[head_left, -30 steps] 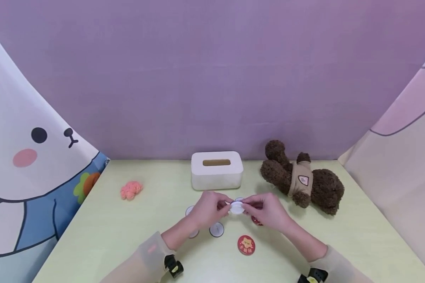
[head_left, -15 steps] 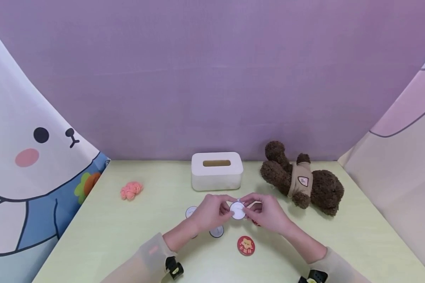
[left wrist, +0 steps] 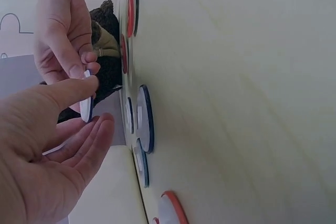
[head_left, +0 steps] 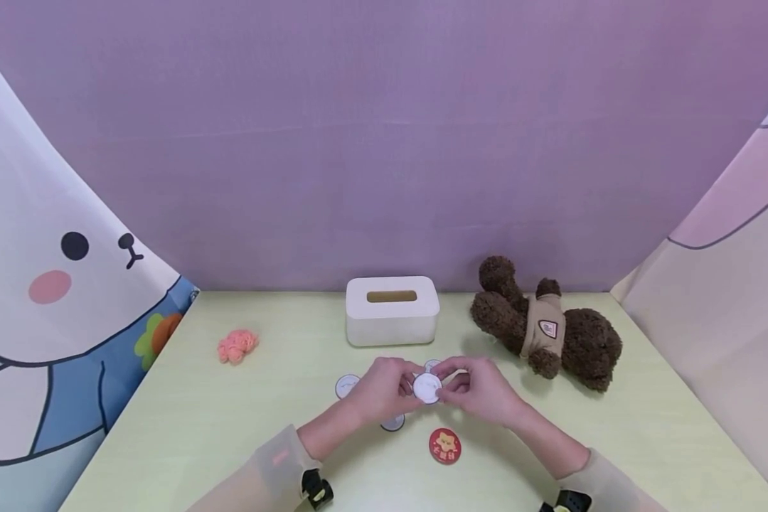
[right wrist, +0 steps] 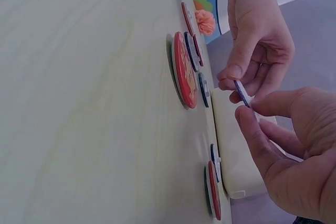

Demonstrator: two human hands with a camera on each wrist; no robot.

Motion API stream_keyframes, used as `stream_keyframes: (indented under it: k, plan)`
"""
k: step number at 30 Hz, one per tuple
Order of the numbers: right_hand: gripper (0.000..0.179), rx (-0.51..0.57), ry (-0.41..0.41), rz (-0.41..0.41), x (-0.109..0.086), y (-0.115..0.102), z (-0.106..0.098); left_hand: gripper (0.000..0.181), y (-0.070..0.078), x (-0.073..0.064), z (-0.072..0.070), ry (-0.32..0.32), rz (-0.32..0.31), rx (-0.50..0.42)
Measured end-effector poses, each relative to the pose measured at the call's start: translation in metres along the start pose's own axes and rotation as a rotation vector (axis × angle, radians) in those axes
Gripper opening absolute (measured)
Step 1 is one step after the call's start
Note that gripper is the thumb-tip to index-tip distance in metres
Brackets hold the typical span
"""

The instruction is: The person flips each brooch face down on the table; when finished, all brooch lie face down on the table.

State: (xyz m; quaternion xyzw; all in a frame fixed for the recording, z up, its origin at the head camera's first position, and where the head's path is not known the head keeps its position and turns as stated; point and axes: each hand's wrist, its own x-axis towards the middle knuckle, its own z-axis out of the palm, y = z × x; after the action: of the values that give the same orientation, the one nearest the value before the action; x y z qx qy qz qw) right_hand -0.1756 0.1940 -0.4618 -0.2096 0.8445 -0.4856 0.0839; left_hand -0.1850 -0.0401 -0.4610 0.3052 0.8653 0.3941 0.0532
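- I see a white disc [head_left: 427,389] held between both hands, tilted above the pale green table [head_left: 653,427], its white face toward the head camera.
- At the disc's nine o'clock I have the left hand [head_left: 384,387], thumb and fingers nearly together and pinching the edge; my left wrist view shows the fingers bent beneath it.
- At three o'clock the right hand [head_left: 480,389] pinches the opposite edge between thumb and forefinger, the gap just the disc's thickness.
- Around the held disc I count other flat rounds on the table: a far disc [head_left: 432,365] at twelve, partly covered by the right hand; a near disc [head_left: 392,422] toward eight, partly behind the left hand; a side disc [head_left: 347,386] at nine, just beyond that hand.
- Between five and six o'clock I get a red disc [head_left: 444,446] with a yellow star, well apart from the fingers.
- Farther off, I see a white tissue box [head_left: 391,327] near eleven, and a brown plush bear [head_left: 590,348] lying at two.
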Motion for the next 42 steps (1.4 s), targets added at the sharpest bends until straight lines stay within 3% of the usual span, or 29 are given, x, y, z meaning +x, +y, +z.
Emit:
stream_keyframes:
  k: [7, 16, 33, 37, 42]
  plan:
    - [0.038, -0.034, -0.06, -0.005, 0.0, 0.002, 0.003, 0.031, -0.002, -0.001, 0.006, -0.027, -0.014, 0.053]
    - [0.032, -0.225, -0.072, -0.074, 0.001, 0.001, 0.013, 0.015, -0.001, 0.0, 0.013, -0.061, 0.03, 0.258]
    - [0.026, -0.367, -0.043, -0.107, 0.003, -0.01, 0.025, 0.015, 0.006, -0.001, 0.012, -0.087, -0.002, 0.425]
    - [0.033, -0.43, 0.003, -0.092, 0.003, -0.01, 0.016, 0.018, 0.011, 0.001, 0.012, -0.097, 0.003, 0.492]
    - [0.027, -0.5, 0.094, -0.097, 0.0, -0.011, -0.01, 0.033, 0.023, 0.013, 0.012, -0.059, 0.012, 0.477]
